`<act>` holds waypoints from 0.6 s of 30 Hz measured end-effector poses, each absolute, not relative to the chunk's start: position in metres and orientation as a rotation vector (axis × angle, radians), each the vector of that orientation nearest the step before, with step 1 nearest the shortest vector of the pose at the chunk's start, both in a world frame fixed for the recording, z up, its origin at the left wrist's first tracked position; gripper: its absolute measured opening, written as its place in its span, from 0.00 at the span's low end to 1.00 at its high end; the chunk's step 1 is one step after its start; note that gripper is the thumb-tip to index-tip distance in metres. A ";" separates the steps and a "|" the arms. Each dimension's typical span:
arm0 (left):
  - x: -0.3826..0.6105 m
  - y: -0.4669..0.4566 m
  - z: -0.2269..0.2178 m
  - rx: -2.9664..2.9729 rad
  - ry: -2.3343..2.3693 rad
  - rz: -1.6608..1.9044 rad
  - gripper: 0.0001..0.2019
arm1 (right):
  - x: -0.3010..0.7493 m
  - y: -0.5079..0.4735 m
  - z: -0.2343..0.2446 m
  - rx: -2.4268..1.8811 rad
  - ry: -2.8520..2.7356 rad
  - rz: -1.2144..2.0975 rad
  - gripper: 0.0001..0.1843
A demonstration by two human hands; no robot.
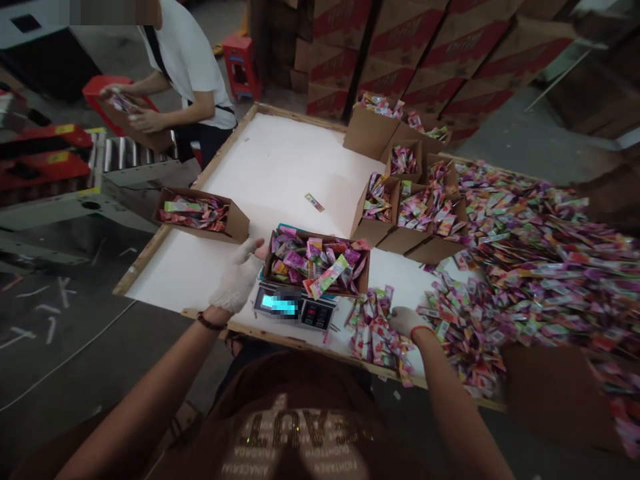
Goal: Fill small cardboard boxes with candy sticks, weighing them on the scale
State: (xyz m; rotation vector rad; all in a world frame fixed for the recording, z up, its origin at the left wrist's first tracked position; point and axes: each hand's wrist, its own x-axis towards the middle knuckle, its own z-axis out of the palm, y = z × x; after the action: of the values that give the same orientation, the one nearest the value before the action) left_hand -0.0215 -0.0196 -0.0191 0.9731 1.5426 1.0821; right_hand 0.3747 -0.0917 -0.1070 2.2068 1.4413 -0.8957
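My hands are well apart: the gloved left hand [237,275], fingers extended and not closed, is at the left end of the filled carton [367,275], which sits on the scale [316,315] along the near edge of the bench [273,157]. My right hand [406,321] is down at the small heap of packets [371,327] right of the scale, and I cannot tell whether it grips any.

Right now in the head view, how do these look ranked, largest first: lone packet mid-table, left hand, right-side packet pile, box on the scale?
Packet pile
Box on scale
Left hand
Lone packet
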 end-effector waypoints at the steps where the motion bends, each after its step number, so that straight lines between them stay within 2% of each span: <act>1: -0.018 -0.018 -0.018 1.017 1.542 1.057 0.36 | 0.373 -0.089 -0.097 2.220 1.472 -0.877 0.13; 4: -0.012 -0.013 -0.015 1.123 1.515 0.995 0.33 | 0.358 -0.079 -0.061 2.355 1.793 -0.815 0.16; 8: -0.012 -0.005 -0.016 1.418 1.544 0.778 0.24 | 0.323 -0.070 0.002 2.452 2.658 -0.686 0.10; 11: -0.013 -0.002 -0.016 1.558 1.618 0.605 0.20 | 0.292 -0.064 0.034 2.027 3.085 -0.693 0.09; 14: -0.011 -0.001 -0.015 1.583 1.631 0.564 0.21 | 0.254 -0.047 0.036 1.496 3.007 -0.692 0.13; 18: -0.010 0.000 -0.012 1.572 1.641 0.568 0.18 | 0.199 -0.007 0.016 1.531 2.540 -0.671 0.16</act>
State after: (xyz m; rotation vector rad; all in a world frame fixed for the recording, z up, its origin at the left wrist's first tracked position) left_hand -0.0100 0.0003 -0.0118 1.5723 1.6414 0.5683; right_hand 0.1992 -0.0070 0.0163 1.5310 2.5396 -0.6711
